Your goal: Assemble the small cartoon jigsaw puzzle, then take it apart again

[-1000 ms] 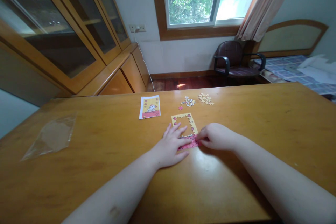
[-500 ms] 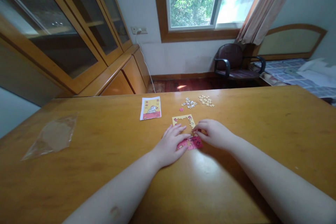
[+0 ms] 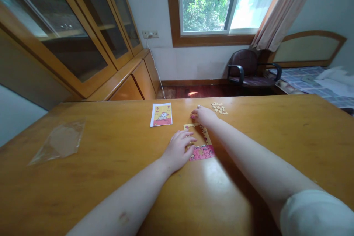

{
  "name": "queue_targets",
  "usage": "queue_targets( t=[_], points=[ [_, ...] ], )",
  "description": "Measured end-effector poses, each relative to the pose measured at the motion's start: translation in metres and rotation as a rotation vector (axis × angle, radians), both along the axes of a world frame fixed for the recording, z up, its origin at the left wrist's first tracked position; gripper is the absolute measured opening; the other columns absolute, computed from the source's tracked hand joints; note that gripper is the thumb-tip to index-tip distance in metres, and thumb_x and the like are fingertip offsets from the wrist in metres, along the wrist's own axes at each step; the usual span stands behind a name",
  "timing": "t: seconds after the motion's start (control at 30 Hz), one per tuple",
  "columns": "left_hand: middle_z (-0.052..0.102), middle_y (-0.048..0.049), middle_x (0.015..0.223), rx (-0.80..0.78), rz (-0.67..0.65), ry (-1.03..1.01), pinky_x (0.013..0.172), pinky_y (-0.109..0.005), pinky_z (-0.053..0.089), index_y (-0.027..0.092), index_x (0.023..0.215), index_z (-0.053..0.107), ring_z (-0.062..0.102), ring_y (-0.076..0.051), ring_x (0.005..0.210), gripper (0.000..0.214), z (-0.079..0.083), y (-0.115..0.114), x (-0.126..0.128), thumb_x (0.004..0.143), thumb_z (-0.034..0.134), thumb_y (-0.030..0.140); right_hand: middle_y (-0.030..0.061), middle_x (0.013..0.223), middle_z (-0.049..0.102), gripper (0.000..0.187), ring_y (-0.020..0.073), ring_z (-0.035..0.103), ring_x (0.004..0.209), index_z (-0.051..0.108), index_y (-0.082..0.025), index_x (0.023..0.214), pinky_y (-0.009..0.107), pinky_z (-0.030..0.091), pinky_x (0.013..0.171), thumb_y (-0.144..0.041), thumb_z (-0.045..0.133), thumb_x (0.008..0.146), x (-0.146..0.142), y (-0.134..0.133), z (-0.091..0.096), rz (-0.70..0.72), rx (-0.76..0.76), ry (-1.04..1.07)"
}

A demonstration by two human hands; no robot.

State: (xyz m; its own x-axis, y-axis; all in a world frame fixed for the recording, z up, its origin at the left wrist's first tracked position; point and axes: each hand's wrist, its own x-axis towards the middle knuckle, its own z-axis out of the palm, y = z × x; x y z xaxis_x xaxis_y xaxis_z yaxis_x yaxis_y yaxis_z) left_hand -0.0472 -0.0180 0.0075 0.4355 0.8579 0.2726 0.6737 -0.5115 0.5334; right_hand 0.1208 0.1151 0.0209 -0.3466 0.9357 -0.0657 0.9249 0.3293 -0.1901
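Note:
A partly assembled jigsaw puzzle [image 3: 203,152] lies on the table, with a yellow border around a bare middle and a pink lower part. My left hand [image 3: 179,149] rests on its left side, fingers spread and holding nothing. Beyond the puzzle's top edge, my right hand [image 3: 206,115] reaches down with its fingertips together at a pink puzzle piece [image 3: 193,117]. That hand hides nearly all of the white puzzle pieces behind it. Just right of it lies a heap of yellow puzzle pieces [image 3: 219,108].
A printed picture card [image 3: 161,114] lies to the left of the puzzle. Farther left is a clear plastic bag [image 3: 59,140] on the wooden table [image 3: 116,136]. Past the table's far edge stand an office chair [image 3: 245,66] and a glass-fronted cabinet [image 3: 94,59].
My right hand has left the puzzle's right edge and moved up and left to the loose pink piece, now covering the white pieces. My left hand stays on the puzzle. The view has shifted slightly.

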Motion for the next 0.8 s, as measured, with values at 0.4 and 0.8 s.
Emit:
queue_targets(
  t=[0.4, 0.8],
  points=[
    [0.061, -0.0071, 0.121, -0.003, 0.029, -0.017, 0.108, -0.047, 0.035, 0.023, 0.099, 0.068, 0.051, -0.024, 0.119, 0.022, -0.001, 0.000, 0.000, 0.083, 0.054, 0.020, 0.0063, 0.080, 0.072, 0.016, 0.0186, 0.064, 0.072, 0.076, -0.019, 0.082, 0.024, 0.045, 0.065, -0.029, 0.071, 0.070, 0.000, 0.023, 0.008, 0.052, -0.213, -0.063],
    [0.061, -0.0073, 0.121, 0.000, 0.024, -0.016, 0.105, -0.047, 0.038, 0.023, 0.099, 0.068, 0.051, -0.025, 0.117, 0.022, 0.000, 0.000, 0.001, 0.083, 0.053, 0.020, 0.0043, 0.077, 0.071, 0.013, 0.0172, 0.062, 0.071, 0.071, -0.019, 0.077, 0.024, 0.043, 0.061, -0.023, 0.071, 0.065, 0.004, 0.016, 0.006, 0.057, -0.174, 0.057]
  ],
)
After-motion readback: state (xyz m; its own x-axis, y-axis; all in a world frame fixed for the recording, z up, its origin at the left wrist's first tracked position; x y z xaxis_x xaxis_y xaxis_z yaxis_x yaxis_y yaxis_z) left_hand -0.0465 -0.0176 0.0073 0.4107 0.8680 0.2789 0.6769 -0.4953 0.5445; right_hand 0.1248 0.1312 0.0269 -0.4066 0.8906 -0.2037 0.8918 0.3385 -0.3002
